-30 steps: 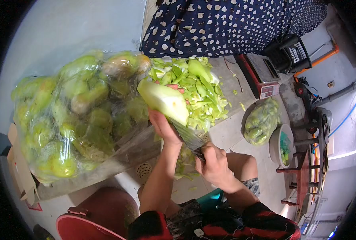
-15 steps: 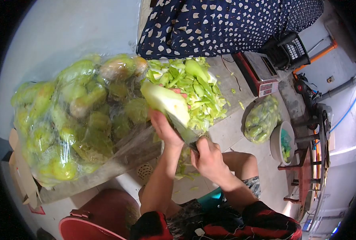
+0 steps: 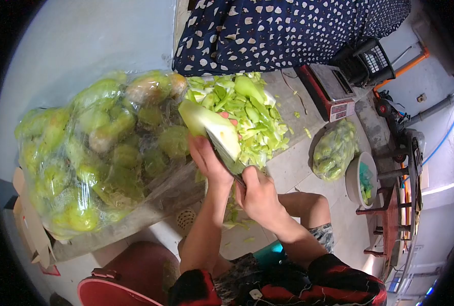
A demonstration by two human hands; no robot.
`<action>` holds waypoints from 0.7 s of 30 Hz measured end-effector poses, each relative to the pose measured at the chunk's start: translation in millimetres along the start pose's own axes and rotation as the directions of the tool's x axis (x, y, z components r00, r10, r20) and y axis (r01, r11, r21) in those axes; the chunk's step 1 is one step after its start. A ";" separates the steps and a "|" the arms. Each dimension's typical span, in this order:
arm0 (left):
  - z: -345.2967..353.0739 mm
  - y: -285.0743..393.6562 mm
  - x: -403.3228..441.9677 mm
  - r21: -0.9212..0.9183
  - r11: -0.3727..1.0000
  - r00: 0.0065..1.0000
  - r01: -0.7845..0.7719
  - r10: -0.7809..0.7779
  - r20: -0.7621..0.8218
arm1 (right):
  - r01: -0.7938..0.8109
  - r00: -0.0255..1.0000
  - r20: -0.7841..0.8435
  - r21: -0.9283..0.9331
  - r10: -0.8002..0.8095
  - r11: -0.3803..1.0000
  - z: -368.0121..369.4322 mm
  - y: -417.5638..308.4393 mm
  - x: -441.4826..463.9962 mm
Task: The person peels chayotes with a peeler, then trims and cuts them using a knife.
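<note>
A large, pale green mango (image 3: 199, 118), its surface peeled, rests in my left hand (image 3: 207, 159), whose fingers curl around it from below and behind. My right hand (image 3: 257, 196) grips a knife (image 3: 222, 148) by its handle. The broad blade lies along the near side of the mango, touching it close to my left palm. Beyond both hands, a heap of green peel and cut pieces (image 3: 257, 120) covers part of the ledge, with a smooth green mango (image 3: 248, 86) on top.
A clear plastic bag of green mangoes (image 3: 84, 158) fills the ledge's left side. A red bucket (image 3: 130, 270) stands below. To the right are a red scale (image 3: 329, 92), another filled bag (image 3: 334, 150), a white basin (image 3: 357, 186) and a black basket (image 3: 367, 61). A dark patterned cloth (image 3: 283, 35) hangs behind.
My right hand and the knife have moved up and slightly left, bringing the blade further along the mango. My left hand keeps its hold on the mango, nearly in place.
</note>
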State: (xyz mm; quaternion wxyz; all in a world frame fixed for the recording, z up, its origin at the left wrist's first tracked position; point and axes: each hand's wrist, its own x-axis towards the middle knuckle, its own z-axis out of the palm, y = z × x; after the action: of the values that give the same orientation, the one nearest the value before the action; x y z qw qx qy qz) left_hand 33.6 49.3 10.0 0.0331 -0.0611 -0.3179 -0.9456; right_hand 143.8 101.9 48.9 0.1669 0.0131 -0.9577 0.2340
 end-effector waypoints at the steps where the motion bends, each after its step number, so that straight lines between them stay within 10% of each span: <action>1: 1.5 1.0 -0.7 0.000 1.000 1.000 0.000 0.000 0.001 | 0.009 1.000 -0.009 -0.002 -0.009 1.000 0.9 0.9 1.2; 21: -0.5 0.3 4.8 0.009 0.998 0.998 0.065 -0.065 0.011 | -0.142 0.988 0.079 0.069 0.136 0.987 -3.8 -5.0 18.3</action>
State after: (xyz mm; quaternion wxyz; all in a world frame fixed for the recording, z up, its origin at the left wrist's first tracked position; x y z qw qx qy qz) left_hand 28.8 48.7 10.4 0.0010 -0.0561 -0.3239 -0.9444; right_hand 128.3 100.1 60.2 0.1139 -0.0389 -0.9524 0.2799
